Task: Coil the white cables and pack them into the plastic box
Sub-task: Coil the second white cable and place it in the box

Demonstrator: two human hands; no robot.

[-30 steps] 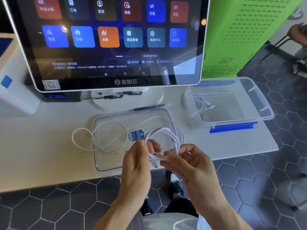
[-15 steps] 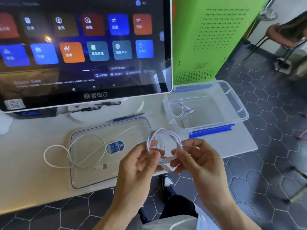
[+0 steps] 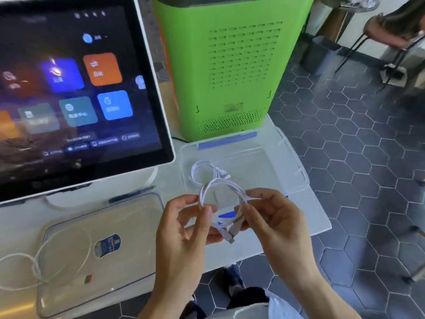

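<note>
White coiled cable [image 3: 226, 187]. Clear plastic box [image 3: 285, 157] with blue latches. Behind box: bright green cabinet [image 3: 220, 65], perforated in dot rows. Left of box: clear lid [image 3: 69, 261] bearing blue label; dark screen [image 3: 69, 88] showing orange, blue, teal tiles. Right of box: dark grey hexagon-patterned floor [image 3: 356, 169].

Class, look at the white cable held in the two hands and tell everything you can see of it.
The coiled white cable is thin, smooth and plastic-looking, wound into a few round loops standing roughly upright. A plug end hangs from the bottom of the coil. The left hand pinches its left side and the right hand grips its right side. It is held in the air in front of the clear plastic box, touching nothing else.
</note>
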